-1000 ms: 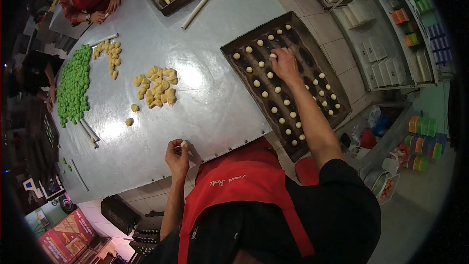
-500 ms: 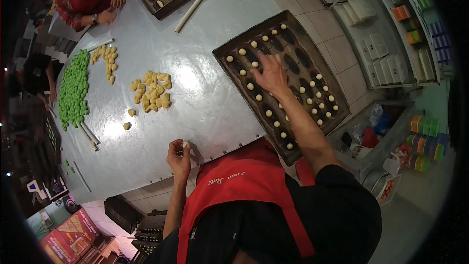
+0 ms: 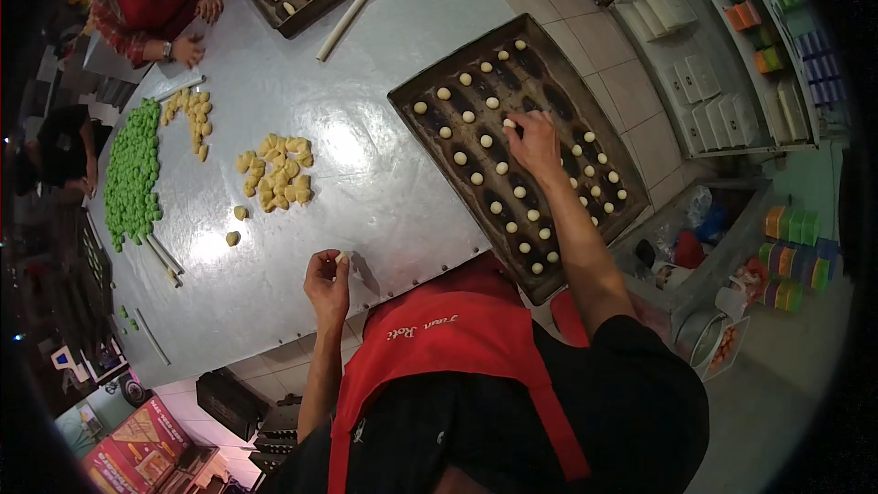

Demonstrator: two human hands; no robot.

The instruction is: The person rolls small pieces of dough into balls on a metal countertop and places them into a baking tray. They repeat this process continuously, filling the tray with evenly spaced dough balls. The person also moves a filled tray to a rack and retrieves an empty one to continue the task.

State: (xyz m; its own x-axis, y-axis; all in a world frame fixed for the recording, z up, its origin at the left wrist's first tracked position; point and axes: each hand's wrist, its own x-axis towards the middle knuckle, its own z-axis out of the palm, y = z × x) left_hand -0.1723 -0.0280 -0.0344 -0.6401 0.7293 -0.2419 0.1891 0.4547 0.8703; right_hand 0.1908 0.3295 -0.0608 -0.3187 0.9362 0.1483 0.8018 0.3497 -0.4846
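Pale dough balls (image 3: 486, 141) sit in rows on the dark tray (image 3: 569, 91). Right hand (image 3: 538, 144) has its grip narrow around one ball there, left hand (image 3: 326, 284) is pinching a pale bit of dough (image 3: 342, 257) over the counter (image 3: 402, 247) edge.

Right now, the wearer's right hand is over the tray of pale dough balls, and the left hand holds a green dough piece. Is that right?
Not quite: the head view shows the left hand holding a pale dough piece. The right hand is over the tray of pale dough balls.
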